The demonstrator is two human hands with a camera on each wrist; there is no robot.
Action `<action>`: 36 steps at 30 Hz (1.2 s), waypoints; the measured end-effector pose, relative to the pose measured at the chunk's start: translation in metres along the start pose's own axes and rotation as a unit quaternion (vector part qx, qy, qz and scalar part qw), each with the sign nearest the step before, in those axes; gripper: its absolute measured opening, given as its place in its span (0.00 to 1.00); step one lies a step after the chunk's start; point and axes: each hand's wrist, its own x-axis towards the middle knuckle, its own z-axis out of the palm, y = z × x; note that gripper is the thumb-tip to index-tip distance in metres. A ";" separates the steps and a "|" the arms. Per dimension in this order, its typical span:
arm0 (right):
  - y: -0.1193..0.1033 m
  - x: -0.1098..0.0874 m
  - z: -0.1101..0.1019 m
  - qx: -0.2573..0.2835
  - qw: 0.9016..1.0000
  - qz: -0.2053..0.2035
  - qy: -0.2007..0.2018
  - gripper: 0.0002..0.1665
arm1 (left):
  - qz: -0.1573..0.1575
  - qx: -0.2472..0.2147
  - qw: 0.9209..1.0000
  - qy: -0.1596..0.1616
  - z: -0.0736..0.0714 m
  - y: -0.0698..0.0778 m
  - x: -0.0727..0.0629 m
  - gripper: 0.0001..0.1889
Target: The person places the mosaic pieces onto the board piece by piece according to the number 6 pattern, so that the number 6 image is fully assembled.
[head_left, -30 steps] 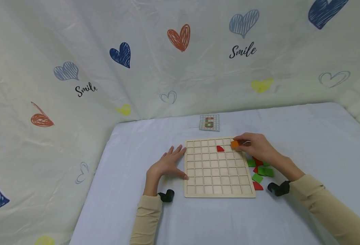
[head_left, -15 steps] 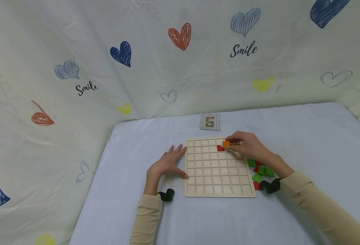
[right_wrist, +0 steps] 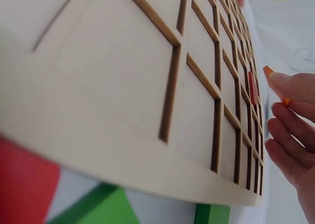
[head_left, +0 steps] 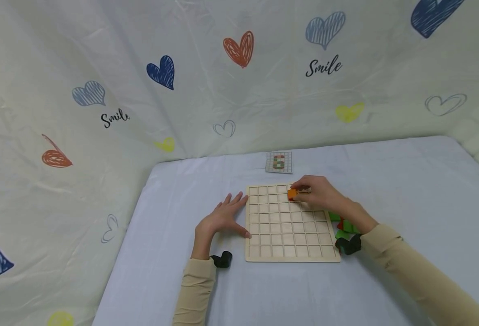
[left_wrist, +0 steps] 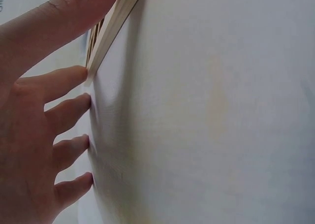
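Observation:
A square wooden board [head_left: 280,236] with a grid of shallow cells lies on the white cloth. My left hand [head_left: 220,218] is spread beside it, thumb and index fingertip at the board's left edge. Over the upper part of the grid, my right hand [head_left: 324,194] pinches an orange tile [head_left: 291,194] between thumb and fingers. The right wrist view shows a red quarter-circle tile [right_wrist: 253,88] in a cell just below the orange tile; in the head view the orange tile and fingers cover most of it.
Green tiles [head_left: 347,226] and red ones lie loose along the board's right edge, partly hidden by the right forearm. A small printed grid card [head_left: 278,162] with a coloured pattern lies beyond the board. A curtain with hearts [head_left: 239,49] rises behind the table.
My right hand has carried the orange tile leftward across the board, from the upper right corner to over the red tile. The left hand has stayed in place.

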 end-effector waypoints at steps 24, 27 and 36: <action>-0.001 0.022 0.023 -0.049 0.998 -0.031 -0.021 0.14 | -0.005 0.004 1.000 0.002 -0.001 0.001 -0.001 0.61; 0.000 0.022 0.024 -0.054 0.998 -0.036 -0.022 0.14 | -0.006 0.001 1.000 0.000 -0.001 0.001 -0.001 0.61; -0.001 0.021 0.024 -0.064 0.997 -0.048 -0.017 0.14 | -0.006 0.004 1.000 0.003 0.001 0.000 0.001 0.62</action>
